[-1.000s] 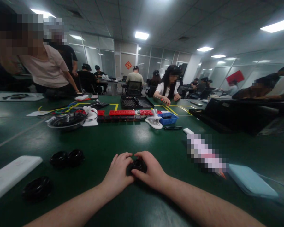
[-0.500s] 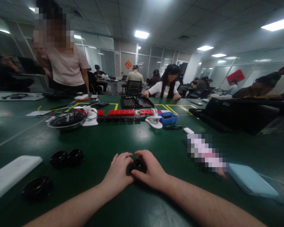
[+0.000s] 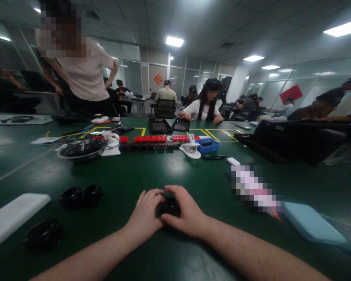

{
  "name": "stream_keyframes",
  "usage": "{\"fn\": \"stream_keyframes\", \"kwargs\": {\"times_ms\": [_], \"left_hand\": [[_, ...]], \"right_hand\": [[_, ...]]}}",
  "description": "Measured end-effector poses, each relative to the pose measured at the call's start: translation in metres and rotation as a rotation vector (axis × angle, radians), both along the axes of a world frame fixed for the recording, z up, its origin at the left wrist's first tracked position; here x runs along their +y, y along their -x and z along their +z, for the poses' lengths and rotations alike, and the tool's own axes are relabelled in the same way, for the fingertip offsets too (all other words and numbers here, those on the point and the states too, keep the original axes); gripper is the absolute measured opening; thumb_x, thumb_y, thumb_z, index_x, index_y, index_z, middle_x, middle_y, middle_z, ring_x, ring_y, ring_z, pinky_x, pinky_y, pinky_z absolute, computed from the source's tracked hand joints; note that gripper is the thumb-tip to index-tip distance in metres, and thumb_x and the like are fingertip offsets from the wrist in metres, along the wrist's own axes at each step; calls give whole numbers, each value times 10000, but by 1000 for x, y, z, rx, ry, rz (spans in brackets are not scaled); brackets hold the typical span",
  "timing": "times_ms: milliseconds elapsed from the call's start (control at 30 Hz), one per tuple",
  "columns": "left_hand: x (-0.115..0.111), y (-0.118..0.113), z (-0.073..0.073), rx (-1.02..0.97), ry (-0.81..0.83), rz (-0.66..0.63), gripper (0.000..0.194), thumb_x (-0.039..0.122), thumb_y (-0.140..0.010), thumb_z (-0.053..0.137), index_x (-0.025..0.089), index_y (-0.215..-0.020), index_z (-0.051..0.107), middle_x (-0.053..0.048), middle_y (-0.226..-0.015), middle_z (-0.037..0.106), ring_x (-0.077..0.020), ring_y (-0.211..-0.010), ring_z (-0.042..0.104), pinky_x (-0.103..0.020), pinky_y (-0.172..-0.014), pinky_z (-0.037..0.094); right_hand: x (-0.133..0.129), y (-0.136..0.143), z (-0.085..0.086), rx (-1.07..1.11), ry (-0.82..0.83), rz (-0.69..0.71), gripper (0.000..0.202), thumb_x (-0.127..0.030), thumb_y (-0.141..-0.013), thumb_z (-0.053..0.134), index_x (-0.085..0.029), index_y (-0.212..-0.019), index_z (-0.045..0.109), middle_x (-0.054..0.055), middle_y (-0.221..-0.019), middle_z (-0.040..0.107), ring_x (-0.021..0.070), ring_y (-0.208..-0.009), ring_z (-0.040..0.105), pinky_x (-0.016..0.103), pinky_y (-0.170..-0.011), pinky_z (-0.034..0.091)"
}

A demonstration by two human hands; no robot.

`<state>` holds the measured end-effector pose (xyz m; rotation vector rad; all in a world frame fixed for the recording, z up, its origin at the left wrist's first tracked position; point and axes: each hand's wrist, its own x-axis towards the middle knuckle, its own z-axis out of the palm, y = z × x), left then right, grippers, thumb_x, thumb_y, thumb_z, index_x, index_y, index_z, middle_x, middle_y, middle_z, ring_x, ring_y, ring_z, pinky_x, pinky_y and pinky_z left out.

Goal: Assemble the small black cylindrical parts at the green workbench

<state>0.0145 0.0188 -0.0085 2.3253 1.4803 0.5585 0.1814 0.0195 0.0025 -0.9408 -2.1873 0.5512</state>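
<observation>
On the green table, directly in front of me, both hands are curled around a glossy black ring-shaped piece (image 3: 172,207) with a dark hole in its middle. My left hand (image 3: 146,210) is wrapped against its left side, fingers bent. From the right, my right hand (image 3: 190,210) grips it, thumb at the near edge and fingers at the far edge. Part of the piece is hidden by the fingers. To the left lie similar black pieces: two side by side, a left one (image 3: 71,198) and a right one (image 3: 93,195), and a nearer one (image 3: 44,235).
A white slab-like box (image 3: 17,216) lies at left. At right are a blurred-out pinkish item (image 3: 254,189) and a light blue case (image 3: 314,222). Farther back stand a metal bowl (image 3: 82,154), red strips (image 3: 150,138), a white clip (image 3: 190,148) and a blue bin (image 3: 209,146). Several people are around.
My hands stay around the black ring-shaped piece almost unmoved. The standing person at the left leans and bends an arm to the hip. The seated person across has shifted a black tray.
</observation>
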Motion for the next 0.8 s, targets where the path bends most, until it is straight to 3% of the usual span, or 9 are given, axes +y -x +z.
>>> {"fn": "stream_keyframes", "kwargs": {"times_ms": [233, 433, 633, 800], "left_hand": [[-1, 0, 1, -1, 3, 15, 219, 200, -618, 574, 184, -836, 583, -86, -1149, 524, -285, -1150, 402, -520, -1019, 181], [0, 0, 0, -24, -10, 3, 263, 219, -637, 566, 200, -899, 576, -76, -1157, 522, -275, -1142, 413, -533, -1018, 170], [-1, -1, 1, -35, -17, -7, 253, 160, -618, 543, 196, -868, 565, -72, -1168, 516, -268, -1135, 418, -531, -1017, 177], [-1, 0, 0, -34, -12, 6, 203, 193, -628, 571, 194, -831, 574, -77, -1132, 534, -280, -1138, 415, -535, -1011, 187]], "right_hand": [[2, 1, 0, -6, 12, -18, 421, -163, -677, 639, -177, -1074, 501, 70, -984, 585, 210, -898, 535, 366, -809, 445], [-1, 0, 1, 26, -4, -2, 466, -124, -703, 554, -163, -1153, 438, 96, -1087, 559, 207, -995, 515, 371, -881, 416], [-1, 1, -2, 13, 13, 42, 647, -118, -625, 602, -167, -1228, 371, 108, -1195, 495, 228, -1079, 471, 385, -932, 385], [2, 0, -2, 32, 20, -4, 485, -143, -671, 581, -180, -1135, 444, 79, -1024, 548, 215, -938, 523, 389, -849, 435]]}}
